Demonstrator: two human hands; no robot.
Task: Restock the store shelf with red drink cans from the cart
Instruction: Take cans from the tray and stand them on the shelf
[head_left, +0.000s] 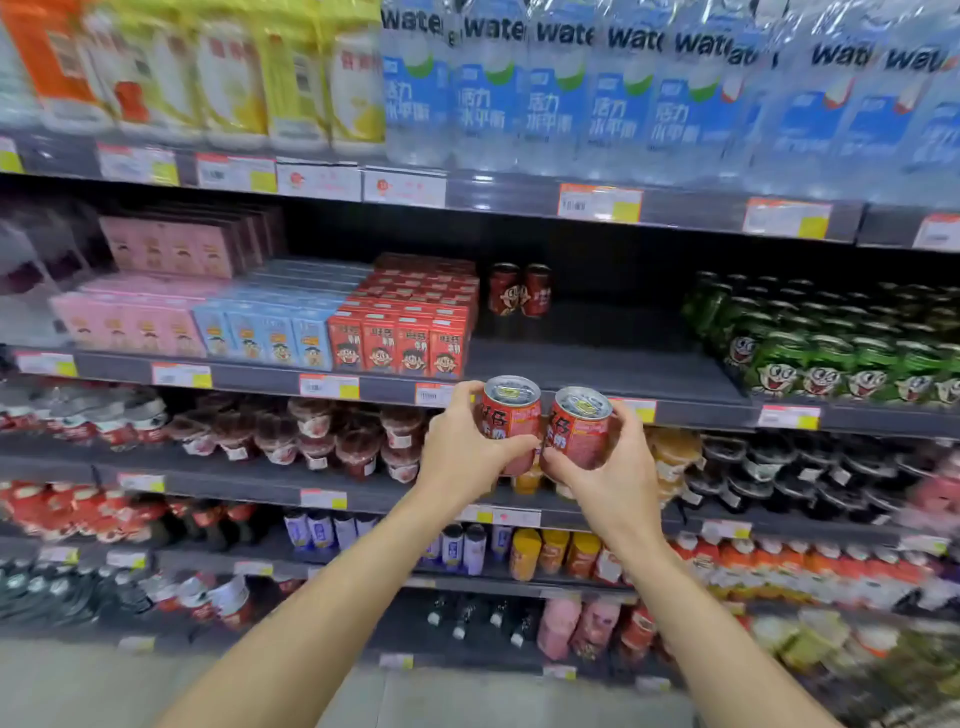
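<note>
We hold two short red metal drink cans, one in each hand, raised in front of the edge of the dark grey store shelf (597, 364). The can in our left hand (511, 415) is red with large white characters down its side and a silver top with a pull tab; it leans slightly to the left. The can in our right hand (579, 428) looks the same and tilts slightly to the right. The two cans touch or nearly touch along their sides; we cannot tell which.

Our left hand (465, 447) wraps round its can, thumb across the lower front and fingers curled behind the upper rim. Our right hand (605, 467) grips the other can likewise, thumb low on the front and fingers curled round the right side.

At the back of the bare stretch of shelf stand two more red cans (519, 288), side by side and upright, with a cartoon face on the left one. To the left of the gap sit red drink cartons (397, 345), four across the front row, then blue cartons (265, 340) and pink cartons (124, 327). To the right are packs of green cans (831, 358) with cartoon faces, too many and too blurred to count. Above, a row of wrapped water bottles with blue labels (649, 104) fills the upper shelf.
</note>
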